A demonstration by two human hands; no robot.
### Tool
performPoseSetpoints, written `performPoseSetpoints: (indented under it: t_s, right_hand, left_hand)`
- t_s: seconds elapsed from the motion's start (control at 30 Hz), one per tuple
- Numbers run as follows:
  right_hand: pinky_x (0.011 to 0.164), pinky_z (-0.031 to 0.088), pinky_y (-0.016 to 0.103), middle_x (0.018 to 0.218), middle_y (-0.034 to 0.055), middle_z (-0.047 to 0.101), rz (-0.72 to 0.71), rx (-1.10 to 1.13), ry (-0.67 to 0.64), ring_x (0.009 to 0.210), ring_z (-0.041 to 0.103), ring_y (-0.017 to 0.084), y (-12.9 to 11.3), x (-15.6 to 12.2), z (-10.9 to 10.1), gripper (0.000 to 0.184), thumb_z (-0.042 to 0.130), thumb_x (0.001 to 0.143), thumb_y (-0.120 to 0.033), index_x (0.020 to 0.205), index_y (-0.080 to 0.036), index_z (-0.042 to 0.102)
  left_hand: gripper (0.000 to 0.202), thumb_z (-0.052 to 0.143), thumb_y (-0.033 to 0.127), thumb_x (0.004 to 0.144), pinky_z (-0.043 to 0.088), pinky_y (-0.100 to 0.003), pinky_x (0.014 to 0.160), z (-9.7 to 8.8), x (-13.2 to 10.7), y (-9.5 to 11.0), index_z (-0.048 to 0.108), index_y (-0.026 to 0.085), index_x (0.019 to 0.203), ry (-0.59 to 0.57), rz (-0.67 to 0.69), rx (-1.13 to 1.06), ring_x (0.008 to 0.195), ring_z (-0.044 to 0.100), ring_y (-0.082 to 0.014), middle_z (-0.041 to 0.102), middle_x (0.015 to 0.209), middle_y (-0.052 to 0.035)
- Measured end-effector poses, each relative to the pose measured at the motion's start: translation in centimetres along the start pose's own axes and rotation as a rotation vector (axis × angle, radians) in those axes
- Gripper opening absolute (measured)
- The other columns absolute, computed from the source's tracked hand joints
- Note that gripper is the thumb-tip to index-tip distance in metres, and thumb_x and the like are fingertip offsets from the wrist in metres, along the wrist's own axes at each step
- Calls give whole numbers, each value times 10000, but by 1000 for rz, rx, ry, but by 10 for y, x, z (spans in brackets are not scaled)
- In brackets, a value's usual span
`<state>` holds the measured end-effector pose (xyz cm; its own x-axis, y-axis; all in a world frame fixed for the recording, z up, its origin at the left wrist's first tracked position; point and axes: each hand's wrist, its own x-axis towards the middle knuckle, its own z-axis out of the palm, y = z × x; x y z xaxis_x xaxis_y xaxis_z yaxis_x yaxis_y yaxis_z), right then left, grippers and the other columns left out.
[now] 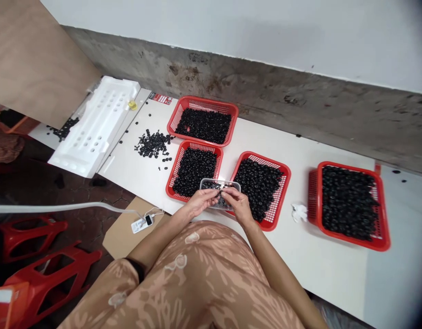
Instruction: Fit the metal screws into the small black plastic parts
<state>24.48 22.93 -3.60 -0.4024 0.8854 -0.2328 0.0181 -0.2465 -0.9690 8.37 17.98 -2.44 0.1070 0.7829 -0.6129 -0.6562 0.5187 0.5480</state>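
Observation:
My left hand [203,202] and my right hand [238,205] meet over a clear plastic box [237,184] at the table's near edge. Both are closed in a pinch around a small black part [220,193], mostly covered by the fingertips. Small dark pieces lie inside the box. Just left of it stands a red basket [168,188] of black ring-like parts. Another red basket [288,176] with similar parts is on the right, close to my right hand. Behind them, a third red basket [237,114] holds finer black pieces.
Loose black parts [153,144] lie heaped on the white table [310,269]. A full red basket [385,233] stands far right, near a crumpled white scrap [299,212]. White foam [90,132] leans at left. A white cable [94,206] crosses above red stools [56,269].

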Motion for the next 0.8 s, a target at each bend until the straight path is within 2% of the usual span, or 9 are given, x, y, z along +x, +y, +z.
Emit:
performPoseSetpoints:
  t_s: [0.13, 0.27, 0.37, 0.5, 0.57, 0.7, 0.8]
  right_hand:
    - [690, 455, 275, 913, 50, 626, -134, -126, 14, 810, 568, 159, -4, -3, 0, 213, 689, 774, -390, 872, -204, 724]
    - [635, 450, 271, 928, 63, 612, -212, -256, 23, 757, 557, 148, -11, -7, 1, 212, 654, 813, -380, 920, -209, 720]
    - [652, 463, 278, 963, 64, 617, -269, -324, -31, 790, 571, 157, -21, -9, 1, 226, 612, 851, -364, 1002, -224, 705]
    - [743, 479, 300, 931, 55, 641, -291, -364, -133, 854, 589, 174, -31, -8, -3, 205, 595, 868, -362, 969, -224, 707]
    - [745, 480, 297, 923, 53, 643, -252, -348, -108, 846, 591, 173, -32, -8, -6, 213, 592, 869, -376, 950, -213, 702]
    - [698, 475, 278, 909, 43, 634, -188, -299, -19, 787, 588, 159, -30, -10, -7, 231, 575, 876, -393, 950, -205, 686]
    - [706, 474, 283, 907, 44, 627, -219, -356, -27, 781, 585, 160, -34, -12, -6, 226, 533, 900, -372, 970, -203, 666]
  left_hand:
    - [345, 828, 313, 608, 409, -229, 659, 9, -2, 3, 706, 93, 845, -5, 21, 78, 640, 547, -79, 626, 770, -44]
    - [335, 817, 344, 615, 370, -217, 619, 12, -7, 5, 688, 91, 792, -20, 43, 114, 604, 503, -66, 577, 693, -16]
    - [344, 806, 374, 623, 341, -211, 583, 13, -9, 5, 677, 89, 766, -19, 65, 138, 574, 474, -57, 557, 663, -7]
    - [351, 794, 390, 638, 301, -209, 539, 11, -11, 5, 678, 80, 751, -43, 91, 181, 534, 444, -48, 538, 623, 1]
    - [350, 800, 381, 633, 338, -209, 572, 9, -10, 4, 692, 84, 783, -43, 83, 162, 560, 481, -56, 566, 647, -10]
    - [408, 803, 342, 640, 423, -245, 717, 6, -11, 4, 710, 106, 959, -36, 78, 136, 691, 586, -103, 648, 776, -55]
    - [460, 792, 314, 656, 430, -242, 713, 6, -13, 7, 680, 124, 1059, -55, 123, 172, 704, 597, -109, 654, 821, -57]
